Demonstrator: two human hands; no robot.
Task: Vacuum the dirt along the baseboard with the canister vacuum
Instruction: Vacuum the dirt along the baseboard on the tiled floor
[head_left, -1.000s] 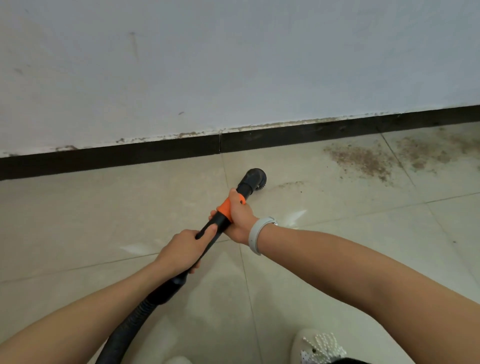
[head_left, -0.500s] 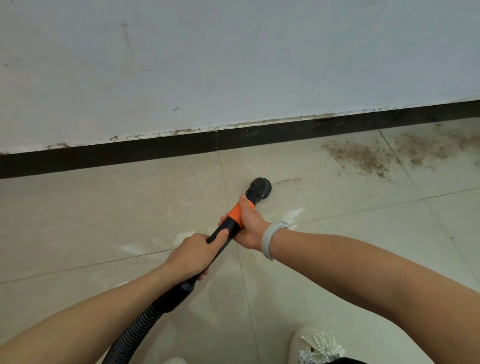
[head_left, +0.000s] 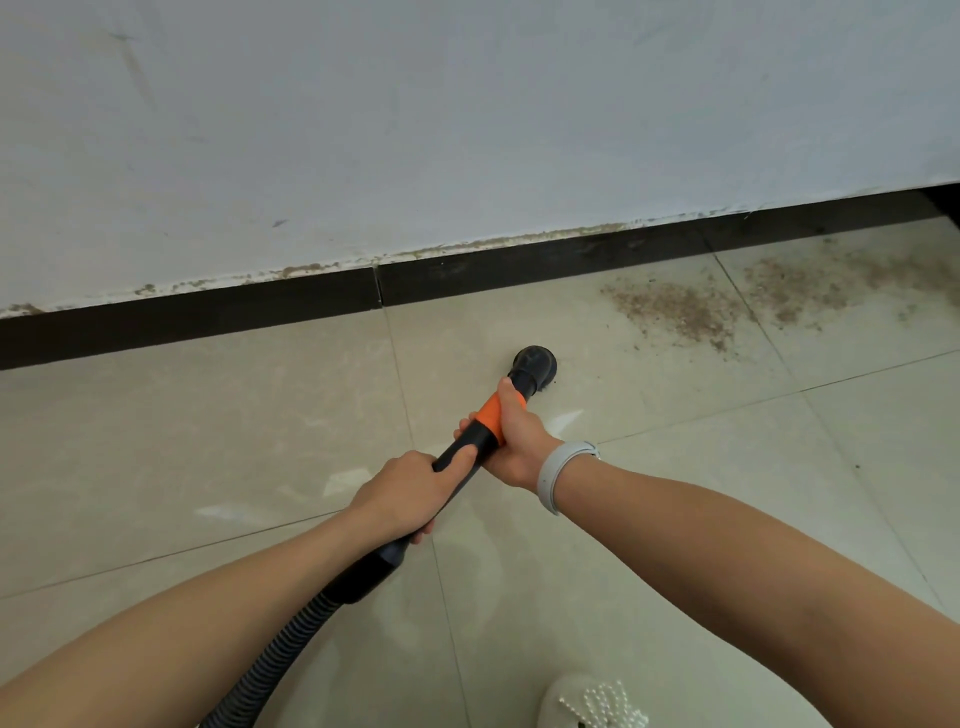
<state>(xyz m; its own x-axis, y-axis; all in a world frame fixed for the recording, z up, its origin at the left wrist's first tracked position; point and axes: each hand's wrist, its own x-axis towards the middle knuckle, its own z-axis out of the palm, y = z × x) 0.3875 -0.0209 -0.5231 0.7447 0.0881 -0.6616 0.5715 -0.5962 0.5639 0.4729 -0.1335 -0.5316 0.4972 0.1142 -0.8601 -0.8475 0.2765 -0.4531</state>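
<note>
Both hands grip a black vacuum wand (head_left: 462, 457): the left hand (head_left: 402, 493) wraps the lower section above the ribbed hose (head_left: 270, 670), while the right hand (head_left: 517, 436), with a pale wristband (head_left: 558, 475), clasps the orange collar (head_left: 491, 415). A round brush nozzle (head_left: 535, 364) rests on beige floor tile (head_left: 208, 441), near the dark baseboard (head_left: 208, 317), with brown dirt (head_left: 680, 309) to its right.

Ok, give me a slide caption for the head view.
Both hands, left and right, grip the vacuum wand, brush nozzle short of the dirt.
</note>
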